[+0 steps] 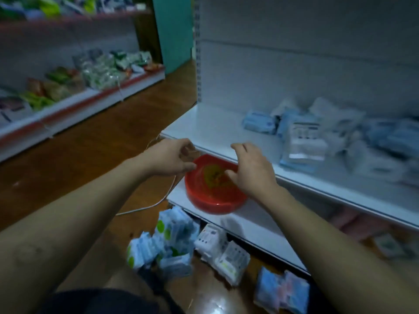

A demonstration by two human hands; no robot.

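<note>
**A:** What lies nearest?

**B:** Packs of wipes [163, 243] lie heaped on the wooden floor [90, 141], just in front of the lower shelf [256, 223].

**A:** And the hands?

**B:** Both are over the red basin [213, 196]. The left hand [170, 157] is at its left rim with the fingers curled in toward the thumb, like a pinch. The blur hides whether anything is between them.

**A:** The right one?

**B:** The right hand [251, 168] is half open, thumb lifted, fingers bent down into the basin toward a greenish lump [212, 175] in its middle. I cannot tell whether they touch or grip it.

**A:** Where does the basin sit?

**B:** At the left end of the lower shelf, with its back rim tucked under the front edge of the upper shelf [204, 128].

**A:** Farther off?

**B:** Pale blue and white packs [303, 143] are piled on the upper shelf, to the right of the hands. Across the aisle, another rack [68, 109] carries green and orange packets [99, 69].
</note>
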